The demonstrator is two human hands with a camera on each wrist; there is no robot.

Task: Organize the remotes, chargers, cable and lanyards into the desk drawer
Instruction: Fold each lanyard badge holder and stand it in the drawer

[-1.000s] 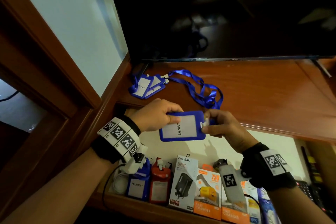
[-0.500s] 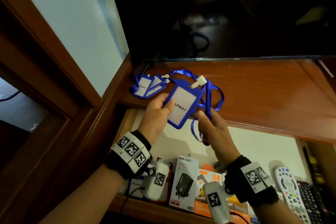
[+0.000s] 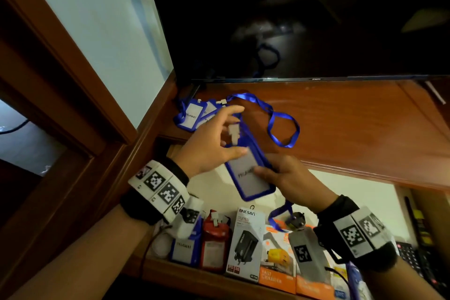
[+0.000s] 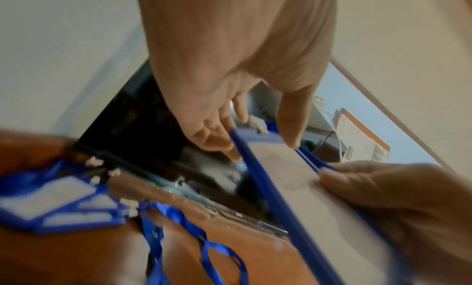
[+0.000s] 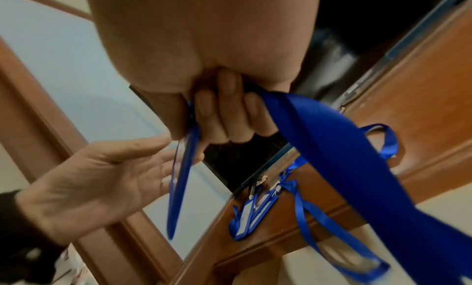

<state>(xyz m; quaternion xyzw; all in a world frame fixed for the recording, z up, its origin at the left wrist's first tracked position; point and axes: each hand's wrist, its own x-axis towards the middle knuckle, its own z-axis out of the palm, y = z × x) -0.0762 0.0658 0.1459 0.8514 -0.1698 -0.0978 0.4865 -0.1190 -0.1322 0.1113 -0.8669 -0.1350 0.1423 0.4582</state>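
Note:
A blue badge holder (image 3: 248, 178) with a white card hangs tilted over the open drawer (image 3: 341, 192). My right hand (image 3: 270, 173) pinches its right edge, thumb on the card face, fingers curled behind (image 5: 217, 115). Its blue strap (image 5: 332, 148) runs through that hand, and one loop lies on the desk (image 3: 283, 126). My left hand (image 3: 226, 134) has straight fingers, and its thumb and fingertips touch the holder's top end (image 4: 293, 180) near the white clip (image 3: 233, 133). More blue badge holders (image 3: 193, 115) lie on the desk's back left.
The drawer's front row holds a blue holder (image 3: 182, 251), a red holder (image 3: 215, 243), a white charger box (image 3: 246, 243) and orange charger boxes (image 3: 275, 265). Remotes (image 3: 414, 258) lie at its right. A dark TV (image 3: 292, 19) stands on the wooden desk top (image 3: 365, 124).
The badge holder swung from upright over the desk edge down toward the drawer. My right hand moved from the strap to the holder, and my left hand spread its fingers.

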